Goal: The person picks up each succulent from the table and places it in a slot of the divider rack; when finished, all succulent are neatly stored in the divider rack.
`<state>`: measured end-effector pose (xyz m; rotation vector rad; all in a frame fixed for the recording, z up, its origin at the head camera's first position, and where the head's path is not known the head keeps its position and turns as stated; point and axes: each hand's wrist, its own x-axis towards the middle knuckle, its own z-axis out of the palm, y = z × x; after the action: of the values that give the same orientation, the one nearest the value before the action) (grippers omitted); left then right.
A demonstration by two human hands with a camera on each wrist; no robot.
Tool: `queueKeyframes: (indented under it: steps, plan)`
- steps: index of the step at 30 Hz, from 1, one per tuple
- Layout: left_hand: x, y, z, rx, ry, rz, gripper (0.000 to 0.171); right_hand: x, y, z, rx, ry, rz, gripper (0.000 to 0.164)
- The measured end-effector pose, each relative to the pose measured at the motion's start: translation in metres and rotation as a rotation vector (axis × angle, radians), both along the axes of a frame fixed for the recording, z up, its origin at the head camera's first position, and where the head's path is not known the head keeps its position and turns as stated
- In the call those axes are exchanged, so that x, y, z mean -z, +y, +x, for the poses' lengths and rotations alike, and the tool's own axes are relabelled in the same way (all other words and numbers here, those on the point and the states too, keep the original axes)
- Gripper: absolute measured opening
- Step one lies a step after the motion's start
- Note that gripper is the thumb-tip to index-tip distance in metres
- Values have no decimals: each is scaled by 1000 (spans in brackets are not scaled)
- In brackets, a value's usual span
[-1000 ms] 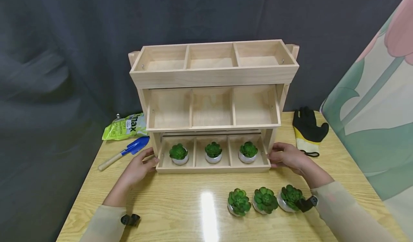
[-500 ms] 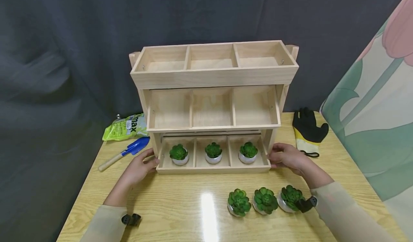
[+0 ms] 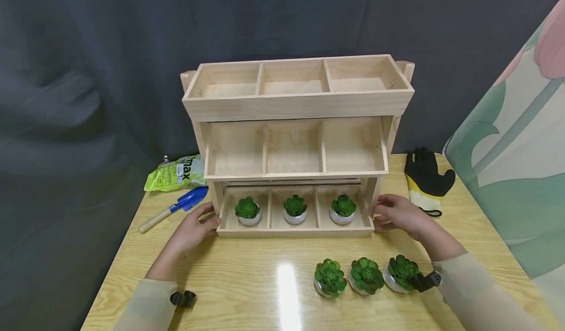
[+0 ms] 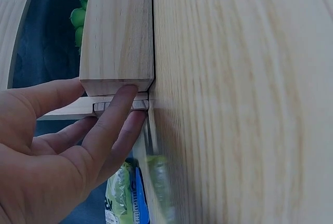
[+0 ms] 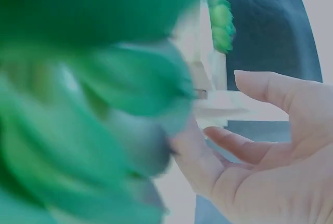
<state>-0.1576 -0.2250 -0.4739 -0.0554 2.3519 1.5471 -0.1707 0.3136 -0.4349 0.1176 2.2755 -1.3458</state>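
Observation:
A three-tier wooden plant shelf [image 3: 296, 107] stands on the table. Its bottom tray [image 3: 295, 233] has three compartments, each with a small potted succulent [image 3: 295, 206] in a white pot. At the tray's left end, my left hand [image 3: 192, 230] touches the wood with its fingertips; in the left wrist view its extended fingers lie against the tray's end [image 4: 117, 31]. My right hand [image 3: 401, 216] is at the opposite end, fingers loosely bent; in the right wrist view its thumb stands apart from the wood, and blurred green leaves [image 5: 78, 130] hide part of the fingers' contact.
Three more potted succulents [image 3: 366, 275] sit in a row at the front right, the rightmost beside my right wrist camera. To the left lie a blue trowel [image 3: 174, 208] and a green bag [image 3: 174, 174]. A black-and-yellow glove [image 3: 428, 179] lies to the right.
The head view has shifted slightly, so everything appears a little farther right. Both hands stay at the tray's ends, and the shelf and plants keep their places.

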Motion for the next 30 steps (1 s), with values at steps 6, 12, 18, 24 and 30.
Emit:
queueKeyframes:
  steps: [6, 12, 18, 24, 30]
  plan:
    - [-2, 1, 0, -1, -3, 6, 66, -15, 8, 5, 24, 51, 43, 74]
    - [-2, 1, 0, -11, -12, 12, 66, -37, 13, 25, 3, 170, 93, 77]
    - [0, 1, 0, -12, -6, 20, 66, -47, 21, 47, -7, 251, 117, 73]
    - [1, 1, 0, -11, -2, 33, 65, -49, 29, 68, 15, 264, 121, 72]
    - [1, 1, 0, -14, 2, 31, 65, -47, 37, 88, 7, 286, 227, 68]
